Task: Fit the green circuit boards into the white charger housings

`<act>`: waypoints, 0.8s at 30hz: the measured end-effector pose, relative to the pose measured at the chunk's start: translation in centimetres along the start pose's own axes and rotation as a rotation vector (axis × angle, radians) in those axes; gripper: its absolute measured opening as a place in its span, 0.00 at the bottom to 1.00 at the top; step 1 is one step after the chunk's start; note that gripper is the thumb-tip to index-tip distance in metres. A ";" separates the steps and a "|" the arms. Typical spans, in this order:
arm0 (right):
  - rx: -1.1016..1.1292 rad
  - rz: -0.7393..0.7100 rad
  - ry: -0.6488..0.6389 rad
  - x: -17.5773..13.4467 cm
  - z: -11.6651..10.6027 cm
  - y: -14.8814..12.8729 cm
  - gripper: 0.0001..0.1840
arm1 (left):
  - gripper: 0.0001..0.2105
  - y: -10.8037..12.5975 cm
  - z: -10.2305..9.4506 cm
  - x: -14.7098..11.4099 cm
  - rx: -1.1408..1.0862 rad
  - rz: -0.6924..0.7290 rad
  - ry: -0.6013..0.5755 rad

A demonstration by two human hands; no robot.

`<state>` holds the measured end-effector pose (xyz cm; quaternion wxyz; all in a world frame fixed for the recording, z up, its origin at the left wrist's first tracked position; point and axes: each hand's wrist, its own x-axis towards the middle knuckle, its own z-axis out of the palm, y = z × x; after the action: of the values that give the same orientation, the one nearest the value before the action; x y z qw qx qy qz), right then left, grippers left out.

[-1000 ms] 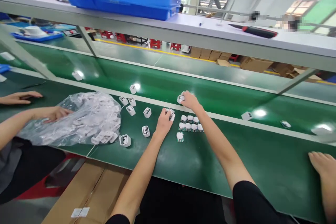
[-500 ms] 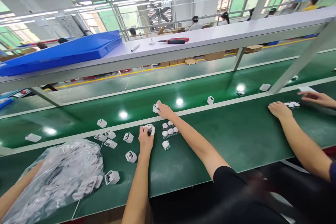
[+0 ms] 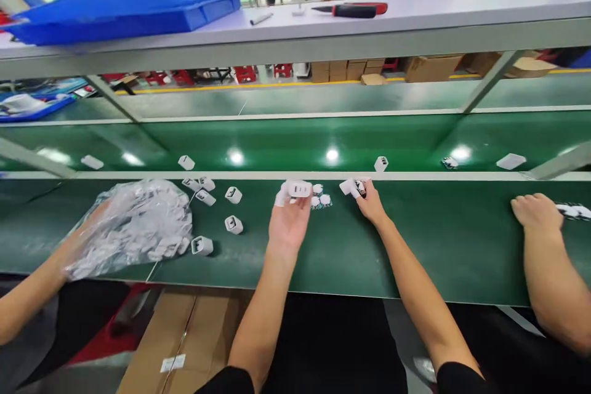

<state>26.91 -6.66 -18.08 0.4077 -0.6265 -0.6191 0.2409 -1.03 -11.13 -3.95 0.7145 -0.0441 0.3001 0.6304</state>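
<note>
My left hand is turned palm up, its fingers closed around a white charger housing whose end with port slots faces me. To the right, my right hand pinches a small white-and-dark part just above the bench; white covers on the fingertips partly hide it, so its exact kind is unclear. Between my hands lie several small circuit boards with white tops, partly behind the left hand. Left of them, several open white housings stand or lie about, among them a nearer housing.
A clear bag of white parts lies at left, with another person's arm against it. At right is a co-worker's hand beside boards. Beyond a pale rail runs a green belt. A shelf carries blue trays and pliers.
My view has swung down and levelled. My left hand has turned palm up with the housing. My right hand has moved from beyond the rail to the right of the boards and holds a different-looking part.
</note>
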 end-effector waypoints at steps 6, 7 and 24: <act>0.020 -0.017 -0.065 0.3 0.4 -0.2 0.26 | 0.15 -3.1 4.5 -6.0 -0.034 -0.149 -0.001; 0.019 -0.018 -0.067 0.3 0.4 -0.1 0.26 | 0.15 -3.2 4.4 -6.3 -0.020 -0.149 -0.010; -0.003 -0.015 -0.094 0.3 -0.1 -0.2 0.26 | 0.14 2.1 2.0 4.4 0.616 -0.234 -0.174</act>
<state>26.92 -6.46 -17.80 0.3788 -0.6104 -0.6427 0.2661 -2.09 -6.00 -3.75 0.7847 0.1937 0.4073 0.4252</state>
